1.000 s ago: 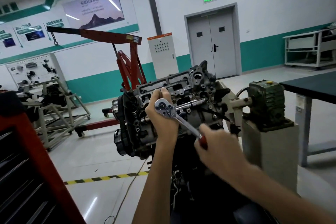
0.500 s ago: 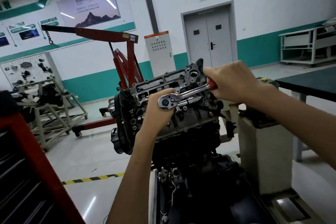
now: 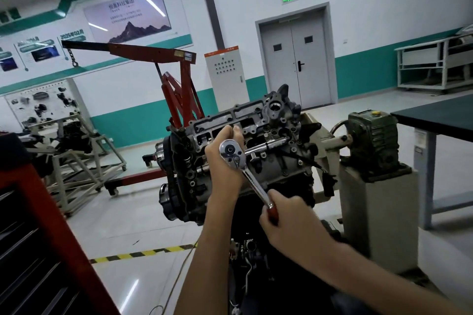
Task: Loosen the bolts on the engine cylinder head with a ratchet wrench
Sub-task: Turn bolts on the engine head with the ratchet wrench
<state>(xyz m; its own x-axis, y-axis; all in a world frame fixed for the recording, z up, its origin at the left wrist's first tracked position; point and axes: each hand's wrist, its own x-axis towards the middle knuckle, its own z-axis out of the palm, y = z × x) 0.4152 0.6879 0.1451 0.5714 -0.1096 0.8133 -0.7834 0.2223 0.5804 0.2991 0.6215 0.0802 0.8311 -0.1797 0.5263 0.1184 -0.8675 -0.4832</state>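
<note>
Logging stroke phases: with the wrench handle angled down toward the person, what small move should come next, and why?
Probably swing the handle upward: the right hand grips the ratchet wrench low by its red end, while the left hand steadies its head against the cylinder head.

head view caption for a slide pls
Left hand steadies the ratchet wrench on the cylinder head, right hand grips handle.

The ratchet wrench (image 3: pixel 253 183) is chrome with a red handle (image 3: pixel 272 212).
</note>
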